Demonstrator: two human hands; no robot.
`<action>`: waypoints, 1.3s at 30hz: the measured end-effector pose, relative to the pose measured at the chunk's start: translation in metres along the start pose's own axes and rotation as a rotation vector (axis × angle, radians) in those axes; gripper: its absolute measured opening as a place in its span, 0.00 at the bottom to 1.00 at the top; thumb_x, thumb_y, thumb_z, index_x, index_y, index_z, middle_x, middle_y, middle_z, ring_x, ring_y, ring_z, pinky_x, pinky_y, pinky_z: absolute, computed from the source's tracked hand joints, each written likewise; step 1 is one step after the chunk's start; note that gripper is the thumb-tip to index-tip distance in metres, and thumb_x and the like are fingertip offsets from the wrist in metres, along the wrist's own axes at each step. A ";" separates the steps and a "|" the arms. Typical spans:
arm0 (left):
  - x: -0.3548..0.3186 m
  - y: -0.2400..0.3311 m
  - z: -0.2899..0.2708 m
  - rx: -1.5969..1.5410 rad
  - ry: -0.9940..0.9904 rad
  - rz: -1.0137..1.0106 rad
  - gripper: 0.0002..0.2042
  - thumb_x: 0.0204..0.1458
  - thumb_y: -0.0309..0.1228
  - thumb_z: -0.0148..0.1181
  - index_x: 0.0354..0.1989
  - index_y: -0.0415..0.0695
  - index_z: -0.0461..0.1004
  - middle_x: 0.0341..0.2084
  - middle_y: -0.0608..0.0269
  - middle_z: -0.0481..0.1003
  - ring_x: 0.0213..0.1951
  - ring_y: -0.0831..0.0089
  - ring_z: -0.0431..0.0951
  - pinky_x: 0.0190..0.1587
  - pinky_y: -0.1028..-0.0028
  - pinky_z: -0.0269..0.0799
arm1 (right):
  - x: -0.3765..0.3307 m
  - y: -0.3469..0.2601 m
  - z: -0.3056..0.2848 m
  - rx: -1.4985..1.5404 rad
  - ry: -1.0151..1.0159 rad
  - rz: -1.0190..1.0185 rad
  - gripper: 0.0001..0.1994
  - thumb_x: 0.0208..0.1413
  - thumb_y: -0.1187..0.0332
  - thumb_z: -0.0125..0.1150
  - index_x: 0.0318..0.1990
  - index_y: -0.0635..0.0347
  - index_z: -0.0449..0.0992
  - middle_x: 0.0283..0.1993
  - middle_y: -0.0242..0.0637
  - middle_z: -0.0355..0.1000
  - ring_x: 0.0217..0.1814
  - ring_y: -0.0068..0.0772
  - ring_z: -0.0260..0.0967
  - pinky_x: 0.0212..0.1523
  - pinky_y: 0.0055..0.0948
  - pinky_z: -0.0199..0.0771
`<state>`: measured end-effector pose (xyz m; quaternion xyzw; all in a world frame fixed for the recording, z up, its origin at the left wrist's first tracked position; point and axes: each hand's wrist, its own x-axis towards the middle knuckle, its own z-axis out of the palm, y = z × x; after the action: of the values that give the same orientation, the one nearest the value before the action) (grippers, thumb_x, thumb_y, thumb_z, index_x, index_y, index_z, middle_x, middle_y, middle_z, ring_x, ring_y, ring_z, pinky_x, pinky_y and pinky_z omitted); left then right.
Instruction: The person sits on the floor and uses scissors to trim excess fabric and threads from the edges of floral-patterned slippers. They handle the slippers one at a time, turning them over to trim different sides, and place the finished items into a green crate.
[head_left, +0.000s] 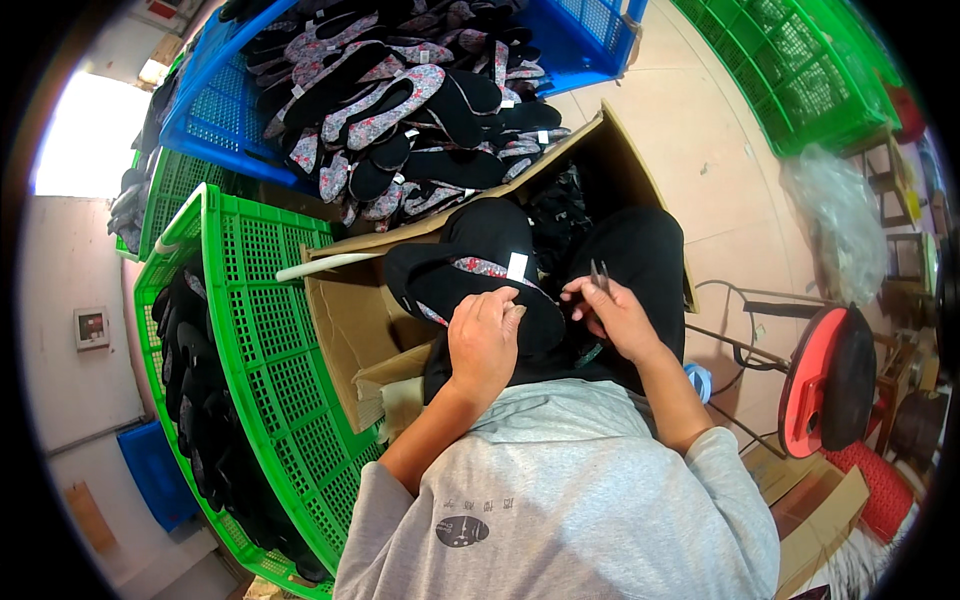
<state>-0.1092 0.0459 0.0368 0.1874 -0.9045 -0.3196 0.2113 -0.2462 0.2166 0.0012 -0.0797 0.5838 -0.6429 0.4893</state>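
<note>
your left hand [484, 337] lies flat on a black shoe upper [470, 265] with a floral lining, and presses it on your lap. your right hand [612, 315] is closed around small metal snips [600, 274], just beside the right edge of the upper; the two hands are near but do not touch. behind the hands stands an open cardboard box [345, 320]. to the left of your left hand is a green crate [265, 330] with black pieces, and far beyond both hands a blue crate [215, 110] full of similar uppers.

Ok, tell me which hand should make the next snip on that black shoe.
Probably the right hand: it already holds the small snips beside the black shoe, while the left hand presses it down.
</note>
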 end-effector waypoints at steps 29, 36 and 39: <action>-0.003 0.002 0.008 -0.031 -0.036 -0.040 0.03 0.51 0.24 0.62 0.29 0.44 0.73 0.25 0.63 0.71 0.32 0.60 0.70 0.37 0.64 0.64 | -0.002 -0.031 0.006 0.105 -0.300 0.392 0.09 0.67 0.61 0.53 0.46 0.55 0.65 0.29 0.37 0.71 0.16 0.10 0.45 0.15 0.11 0.43; -0.003 0.002 0.007 -0.040 -0.060 -0.021 0.04 0.49 0.23 0.62 0.29 0.45 0.73 0.25 0.63 0.72 0.33 0.60 0.71 0.39 0.63 0.63 | 0.004 -0.023 -0.001 0.165 -0.332 0.407 0.08 0.67 0.62 0.53 0.45 0.55 0.66 0.28 0.39 0.71 0.14 0.09 0.45 0.13 0.11 0.42; -0.004 0.001 0.008 -0.039 -0.066 -0.012 0.04 0.49 0.23 0.62 0.29 0.45 0.73 0.26 0.63 0.72 0.34 0.59 0.72 0.40 0.62 0.63 | 0.006 -0.020 -0.003 0.201 -0.343 0.415 0.08 0.68 0.62 0.53 0.45 0.55 0.67 0.28 0.39 0.72 0.13 0.09 0.46 0.12 0.11 0.41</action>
<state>-0.1097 0.0523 0.0308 0.1781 -0.9035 -0.3443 0.1828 -0.2622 0.2107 0.0140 -0.0172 0.4299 -0.5607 0.7074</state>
